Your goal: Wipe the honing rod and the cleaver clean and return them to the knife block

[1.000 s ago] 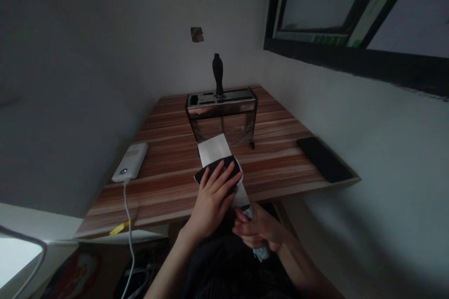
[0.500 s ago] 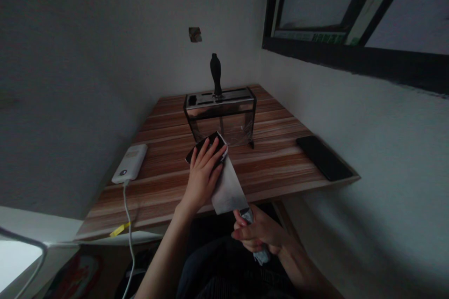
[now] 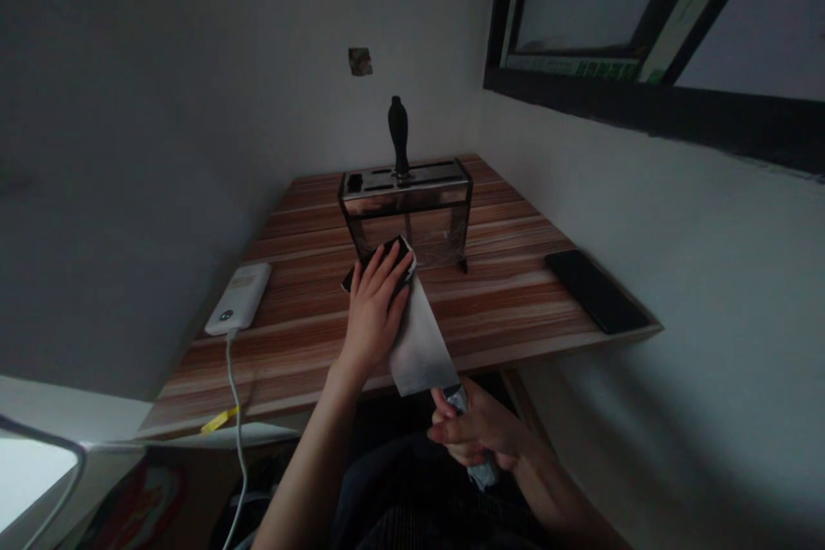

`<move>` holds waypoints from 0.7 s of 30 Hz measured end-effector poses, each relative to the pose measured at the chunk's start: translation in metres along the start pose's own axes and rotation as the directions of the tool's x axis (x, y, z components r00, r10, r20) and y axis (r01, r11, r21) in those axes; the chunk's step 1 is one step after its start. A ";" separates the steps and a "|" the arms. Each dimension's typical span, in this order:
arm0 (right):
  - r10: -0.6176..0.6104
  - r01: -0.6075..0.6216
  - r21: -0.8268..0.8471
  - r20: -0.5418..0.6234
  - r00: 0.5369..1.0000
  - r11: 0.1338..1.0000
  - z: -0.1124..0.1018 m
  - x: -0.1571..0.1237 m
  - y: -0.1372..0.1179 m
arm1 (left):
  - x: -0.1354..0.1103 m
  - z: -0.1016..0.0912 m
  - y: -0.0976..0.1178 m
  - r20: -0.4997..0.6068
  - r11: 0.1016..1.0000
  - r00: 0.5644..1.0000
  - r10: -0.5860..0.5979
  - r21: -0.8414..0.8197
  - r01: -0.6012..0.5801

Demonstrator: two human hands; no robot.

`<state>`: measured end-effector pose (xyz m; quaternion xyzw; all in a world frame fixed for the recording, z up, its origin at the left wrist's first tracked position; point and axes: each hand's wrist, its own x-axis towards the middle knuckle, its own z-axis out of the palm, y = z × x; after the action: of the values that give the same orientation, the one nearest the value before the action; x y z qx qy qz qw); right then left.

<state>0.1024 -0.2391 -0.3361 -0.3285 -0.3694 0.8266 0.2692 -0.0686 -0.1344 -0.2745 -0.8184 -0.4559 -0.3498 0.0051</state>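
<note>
My right hand (image 3: 480,428) is closed around the wrapped handle of a cleaver (image 3: 422,350), at the near edge of the table. Its broad, flat blade points away from me and reaches over the tabletop. Across the far part of the blade lies a black sheet with a pale, ragged edge (image 3: 405,246), which looks like sandpaper. My left hand (image 3: 375,302) rests flat on this sheet with its fingers stretched out and a little apart. The hand and the sheet hide the blade's far end.
Behind the blade stands a metal-framed box with clear sides (image 3: 412,199) and an upright black handle (image 3: 398,137). A white power bank (image 3: 238,299) with a cable lies left, a black phone (image 3: 596,290) right. Walls border the wooden table (image 3: 516,301).
My left hand and the black sheet have slid slightly away from me along the blade. The cleaver and my right hand stay almost in place.
</note>
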 end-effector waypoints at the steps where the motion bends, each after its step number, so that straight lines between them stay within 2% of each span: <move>1: -0.005 0.005 0.002 0.002 1.000 1.000 0.000 0.000 0.001 | 0.000 0.000 0.001 -0.008 1.000 1.000 -0.002 0.005 0.002; 5: -0.023 0.020 0.069 0.038 0.999 0.997 0.001 0.000 0.002 | -0.003 0.001 0.003 -0.020 1.000 1.000 0.008 0.023 -0.008; 9: -0.018 0.010 0.102 0.080 0.997 0.995 0.003 0.000 -0.002 | -0.012 0.003 0.006 0.034 0.999 0.999 0.042 0.029 -0.043; 16: -0.046 0.044 0.124 0.021 0.999 0.991 0.002 0.001 -0.011 | -0.045 0.010 0.025 0.183 0.988 0.971 0.156 -0.018 -0.156; 21: -0.113 0.115 0.085 -0.028 0.993 0.990 -0.001 0.001 -0.014 | -0.063 0.012 0.038 0.231 0.975 0.947 0.222 -0.044 -0.218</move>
<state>0.1056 -0.2296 -0.3258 -0.3043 -0.3484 0.8211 0.3344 -0.0548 -0.1989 -0.3083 -0.8996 -0.3562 -0.2520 -0.0171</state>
